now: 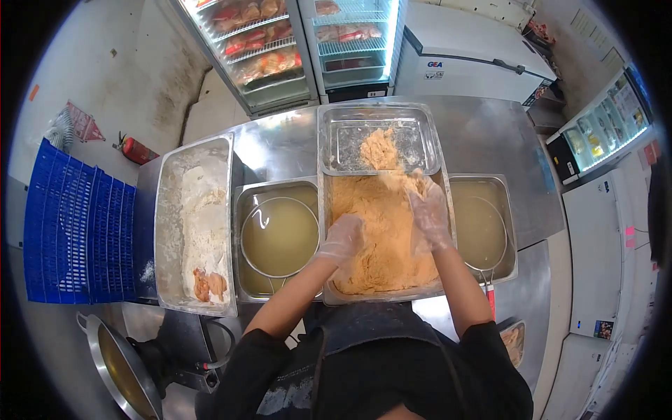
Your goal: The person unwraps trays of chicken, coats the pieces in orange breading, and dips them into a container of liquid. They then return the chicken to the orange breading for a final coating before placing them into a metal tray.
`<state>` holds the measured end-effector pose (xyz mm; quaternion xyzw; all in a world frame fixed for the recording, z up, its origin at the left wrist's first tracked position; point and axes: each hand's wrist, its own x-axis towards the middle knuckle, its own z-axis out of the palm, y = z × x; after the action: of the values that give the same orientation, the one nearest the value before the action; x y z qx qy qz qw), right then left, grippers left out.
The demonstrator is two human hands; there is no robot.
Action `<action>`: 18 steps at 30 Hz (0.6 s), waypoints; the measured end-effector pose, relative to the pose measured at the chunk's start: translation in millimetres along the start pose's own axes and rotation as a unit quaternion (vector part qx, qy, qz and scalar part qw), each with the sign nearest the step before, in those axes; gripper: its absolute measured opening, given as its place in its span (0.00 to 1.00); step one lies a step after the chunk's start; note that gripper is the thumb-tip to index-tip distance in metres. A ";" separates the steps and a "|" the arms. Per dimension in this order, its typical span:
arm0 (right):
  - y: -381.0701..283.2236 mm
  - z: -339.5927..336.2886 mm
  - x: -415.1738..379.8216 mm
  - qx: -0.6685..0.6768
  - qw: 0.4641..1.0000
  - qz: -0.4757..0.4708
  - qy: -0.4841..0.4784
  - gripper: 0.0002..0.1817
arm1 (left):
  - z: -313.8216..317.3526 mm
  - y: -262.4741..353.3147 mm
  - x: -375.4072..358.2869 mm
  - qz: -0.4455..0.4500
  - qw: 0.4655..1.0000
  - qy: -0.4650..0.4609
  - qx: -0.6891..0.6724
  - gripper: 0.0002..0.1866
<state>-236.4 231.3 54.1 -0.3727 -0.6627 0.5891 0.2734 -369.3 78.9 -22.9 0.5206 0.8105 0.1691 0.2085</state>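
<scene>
Both my hands wear clear plastic gloves. My right hand (428,213) is over the upper right of a deep tray of orange crumb coating (381,245), its fingers closed round a crumb-coated piece (406,182). My left hand (343,236) rests at the left side of the same coating, its fingertips smeared and partly hidden, so what it holds cannot be made out. Across the back of the deep tray sits a shallower metal tray (343,143), with a coated piece (379,148) lying in it.
Pans of cloudy liquid with strainers stand left (280,234) and right (479,231). Farther left are a white flour tray (203,224) holding raw meat (208,285), a blue crate (77,231) and an oil wok (119,364). Fridges (308,56) stand behind.
</scene>
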 end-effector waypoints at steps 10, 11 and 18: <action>65.5 1.3 -22.8 0.090 0.945 0.252 -0.190 0.17 | 3.6 -1.5 3.8 -0.094 0.878 0.025 -0.468 0.08; 66.0 -0.1 -23.6 0.098 0.964 0.186 -0.162 0.17 | -1.4 2.2 -1.2 -0.148 0.855 0.032 -0.496 0.08; 8.5 -6.0 15.7 -0.083 0.983 0.104 -0.128 0.14 | 36.2 -1.3 1.0 -0.051 0.997 0.059 -0.003 0.13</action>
<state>-239.1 247.8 45.5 -0.3826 -0.6965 0.6002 0.0912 -352.0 81.4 -54.7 0.4669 0.8465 0.1913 0.1698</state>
